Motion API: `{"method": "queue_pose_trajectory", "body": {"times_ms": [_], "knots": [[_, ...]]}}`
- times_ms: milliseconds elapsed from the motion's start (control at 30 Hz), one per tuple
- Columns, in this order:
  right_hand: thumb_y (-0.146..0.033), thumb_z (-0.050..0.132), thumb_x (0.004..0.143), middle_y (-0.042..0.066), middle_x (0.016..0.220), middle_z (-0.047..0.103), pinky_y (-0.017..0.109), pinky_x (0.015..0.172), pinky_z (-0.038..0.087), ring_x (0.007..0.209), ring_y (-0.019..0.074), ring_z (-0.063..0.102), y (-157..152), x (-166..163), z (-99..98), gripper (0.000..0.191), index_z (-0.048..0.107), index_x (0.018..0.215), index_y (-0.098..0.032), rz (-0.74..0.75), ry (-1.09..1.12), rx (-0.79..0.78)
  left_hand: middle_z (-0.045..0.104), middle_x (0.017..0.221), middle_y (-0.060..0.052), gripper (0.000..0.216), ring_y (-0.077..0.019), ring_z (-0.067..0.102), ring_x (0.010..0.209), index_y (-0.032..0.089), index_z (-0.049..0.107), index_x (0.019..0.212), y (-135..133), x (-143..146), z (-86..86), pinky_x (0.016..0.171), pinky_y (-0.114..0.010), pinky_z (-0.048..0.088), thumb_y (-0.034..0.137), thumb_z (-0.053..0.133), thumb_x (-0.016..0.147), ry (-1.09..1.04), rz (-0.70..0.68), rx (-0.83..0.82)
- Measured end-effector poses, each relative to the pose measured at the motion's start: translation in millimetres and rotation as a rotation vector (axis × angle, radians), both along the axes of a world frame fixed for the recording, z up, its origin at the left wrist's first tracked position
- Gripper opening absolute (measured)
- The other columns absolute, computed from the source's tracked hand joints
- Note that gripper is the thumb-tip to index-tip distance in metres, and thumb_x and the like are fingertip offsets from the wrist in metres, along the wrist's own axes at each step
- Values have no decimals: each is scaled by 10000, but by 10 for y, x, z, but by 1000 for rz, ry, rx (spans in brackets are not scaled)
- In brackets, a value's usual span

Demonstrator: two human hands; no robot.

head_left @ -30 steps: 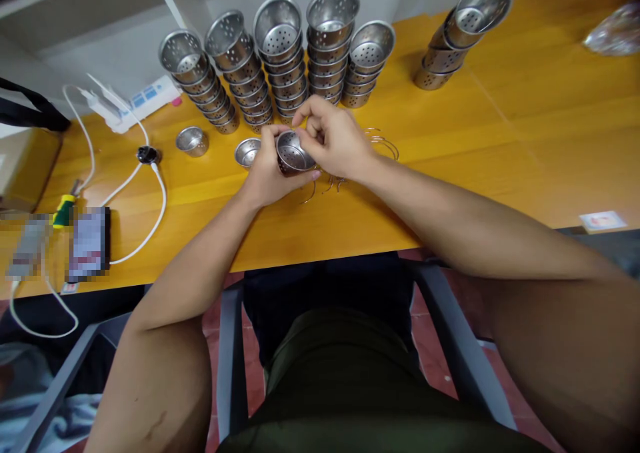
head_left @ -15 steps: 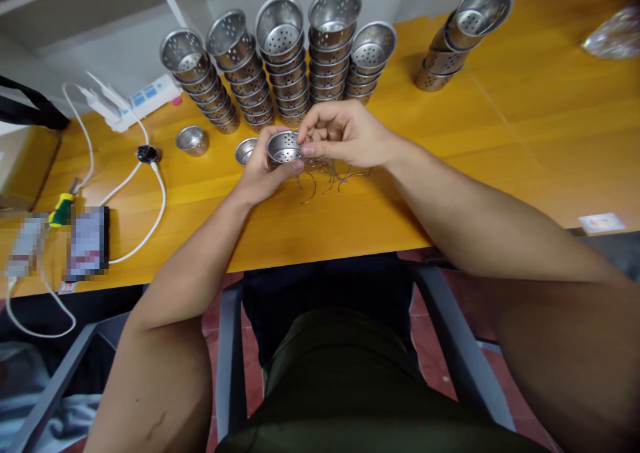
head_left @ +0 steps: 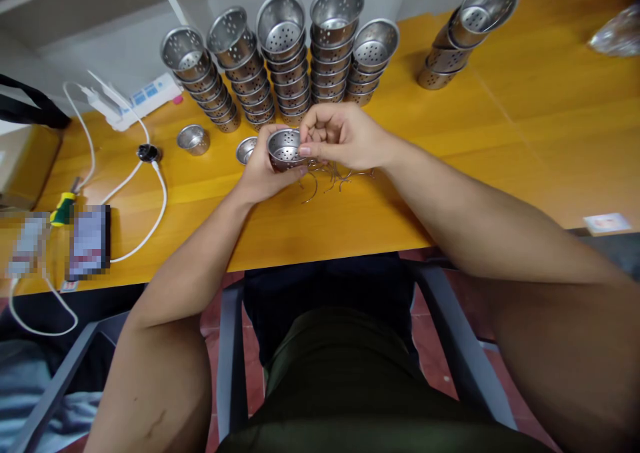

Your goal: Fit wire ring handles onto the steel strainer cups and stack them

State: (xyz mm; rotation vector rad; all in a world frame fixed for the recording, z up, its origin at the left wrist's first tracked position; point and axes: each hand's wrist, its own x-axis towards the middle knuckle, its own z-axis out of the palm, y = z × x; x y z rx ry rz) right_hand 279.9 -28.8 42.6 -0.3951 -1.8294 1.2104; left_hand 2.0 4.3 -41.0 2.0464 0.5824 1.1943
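Just above frame centre, the left hand [head_left: 260, 172] has its grip clamped on a cup [head_left: 284, 148]; the right hand [head_left: 345, 134] is at the rim, whether pinching it cannot be told. Wires [head_left: 331, 175] lie beneath.

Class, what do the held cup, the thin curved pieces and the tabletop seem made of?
Held cup: smooth metal, perhaps stainless steel; silvery, with bright reflections. Curved pieces: probably metal wire; thin, with a slight shine. Tabletop: glossy wood or wood-look laminate; streaky grain, soft reflections.

Behind the held cup [head_left: 286, 148] stand five cup stacks [head_left: 289, 72], a sixth stack [head_left: 465, 36] farther right.
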Motion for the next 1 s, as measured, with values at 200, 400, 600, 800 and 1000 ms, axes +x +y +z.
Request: {"method": "queue_pose_trajectory", "body": {"times_ms": [200, 400, 600, 800, 1000], "knots": [[-819, 1202, 943, -29, 837, 693, 271, 598, 470, 725, 161, 566, -3, 23, 5, 718, 780, 1076, -254, 18, -19, -10, 725, 1433, -62, 964, -278, 839, 1231, 405, 592, 1694, -2, -14, 10, 1113, -492, 755, 881, 1077, 1010, -17, -65, 67], [-849, 1191, 941, -19, 887, 736, 275, 613, 491, 736, 155, 587, 9, 43, -25, 737, 800, 1108, -246, 45, -39, -11, 697, 1411, -53, 1040, -313, 823, 1286, 416, 588, 1707, 23, -28, -17, 1217, -560, 715, 926, 1094, 954, 0, -35, 54], [-853, 1189, 931, 34, 1206, 799, 355, 750, 657, 870, 201, 650, -10, 39, -42, 724, 839, 1246, -304, -172, -10, 55, 763, 1471, -72, 1090, -337, 841, 1369, 386, 602, 1623, 17, 15, 14, 1225, -530, 721, 940, 1149, 860, 2, 102, -12], [-651, 1092, 1058, 129, 1424, 775, 483, 1051, 739, 1272, 361, 744, -58, 120, 27, 398, 911, 1202, -327, -253, -160, 281, 821, 1468, -47, 1155, -318, 892, 1313, 384, 616, 1591, 60, 16, 41, 1129, -512, 785, 932, 1212, 767, -47, 137, 3], [-476, 993, 1077, 142, 1493, 738, 526, 1132, 709, 1376, 387, 740, -91, 100, -45, 285, 900, 1273, -290, -188, -221, 502, 807, 1480, -62, 1125, -311, 918, 1283, 392, 581, 1635, 23, 53, 42, 1071, -504, 814, 1004, 1112, 854, -36, 64, 40]]}}
